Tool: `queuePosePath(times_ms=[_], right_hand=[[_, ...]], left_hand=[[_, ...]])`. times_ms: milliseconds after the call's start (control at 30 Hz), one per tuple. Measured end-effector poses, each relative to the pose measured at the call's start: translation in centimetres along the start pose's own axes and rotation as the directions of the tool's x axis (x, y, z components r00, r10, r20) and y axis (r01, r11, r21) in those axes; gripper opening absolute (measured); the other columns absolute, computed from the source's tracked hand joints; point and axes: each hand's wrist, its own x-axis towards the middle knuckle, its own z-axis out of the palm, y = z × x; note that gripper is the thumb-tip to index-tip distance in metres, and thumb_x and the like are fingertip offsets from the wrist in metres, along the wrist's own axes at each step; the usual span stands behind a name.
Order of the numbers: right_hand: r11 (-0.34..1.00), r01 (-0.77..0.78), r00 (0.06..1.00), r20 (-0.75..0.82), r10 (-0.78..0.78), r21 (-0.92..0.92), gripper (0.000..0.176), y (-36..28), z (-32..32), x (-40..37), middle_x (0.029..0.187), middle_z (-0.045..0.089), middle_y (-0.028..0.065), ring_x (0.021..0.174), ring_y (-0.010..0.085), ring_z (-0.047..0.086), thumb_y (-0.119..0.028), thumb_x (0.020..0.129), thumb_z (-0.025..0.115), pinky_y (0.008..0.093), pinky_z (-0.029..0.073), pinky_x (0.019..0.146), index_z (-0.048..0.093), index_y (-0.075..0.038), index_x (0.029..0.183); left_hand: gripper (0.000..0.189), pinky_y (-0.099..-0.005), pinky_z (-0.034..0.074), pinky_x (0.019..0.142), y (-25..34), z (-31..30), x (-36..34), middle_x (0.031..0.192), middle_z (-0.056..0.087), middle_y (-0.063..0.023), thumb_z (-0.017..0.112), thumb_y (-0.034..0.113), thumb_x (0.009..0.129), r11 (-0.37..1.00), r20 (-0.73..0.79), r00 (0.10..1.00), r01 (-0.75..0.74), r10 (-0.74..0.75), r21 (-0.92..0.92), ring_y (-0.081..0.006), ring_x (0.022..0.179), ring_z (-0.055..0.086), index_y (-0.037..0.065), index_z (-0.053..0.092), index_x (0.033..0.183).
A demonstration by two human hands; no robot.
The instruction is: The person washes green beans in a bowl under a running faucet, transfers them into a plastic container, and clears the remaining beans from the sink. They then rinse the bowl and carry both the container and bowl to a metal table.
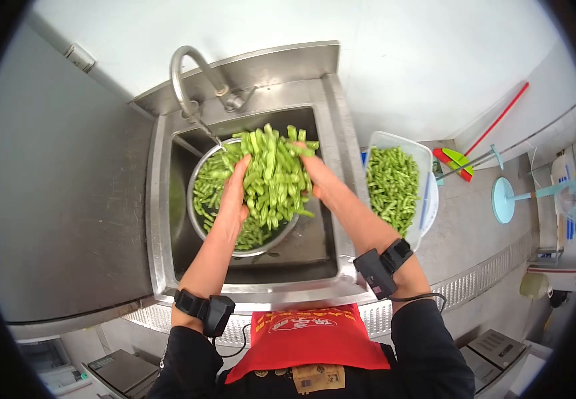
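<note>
Between them, my left hand (236, 189) and my right hand (315, 174) hold up a big heap of cut green beans (273, 169), the left gripping its left side and the right its right side. Some fingers are hidden behind the beans. Below the heap, a round metal bowl (195, 223) stands in the sink with water and more cut beans (207, 189) inside. A curved faucet (180, 76) reaches over the bowl's upper left, and a thin stream of water runs from its spout.
Right of the steel sink (350, 156) stands a clear plastic tub (428, 166) full of cut beans. A red-handled broom (497, 120) and a light-blue round object (502, 199) are farther right. A grey metal surface (68, 193) borders the sink's left.
</note>
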Motion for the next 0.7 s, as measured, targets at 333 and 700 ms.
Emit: queuePosePath(times_ms=[333, 700], right_hand=[[0.995, 0.1, 0.962, -0.253, -0.102, -0.021, 0.047, -7.8, -20.8, -12.6, 0.097, 0.06, 0.0049, 0.087, 0.0178, 0.058, -0.051, 0.082, 0.045, 0.0385, 0.048, 0.073, 0.055, -0.012, 0.105], [0.958, 0.147, 0.925, -0.378, -0.045, 0.245, 0.062, -4.9, -37.9, -9.6, 0.126, 0.045, 0.014, 0.114, 0.0315, 0.044, -0.053, 0.083, 0.044, 0.0529, 0.03, 0.095, 0.042, -0.008, 0.125]], left_hand=[[0.057, -0.0363, 0.05, 0.076, -12.7, 21.3, 1.6, 0.101, 0.059, -0.0133, 0.066, 0.038, 0.074, 0.996, 0.235, 0.969, 0.084, -0.078, -0.016, -0.0221, 0.088, 0.06, -0.002, 0.05, 0.111], [0.084, -0.0572, 0.042, 0.082, -22.5, 29.0, 5.1, 0.133, 0.031, -0.0182, 0.069, 0.03, 0.073, 0.874, 0.06, 0.913, 0.364, -0.403, 0.321, -0.0364, 0.117, 0.037, 0.005, 0.018, 0.136]])
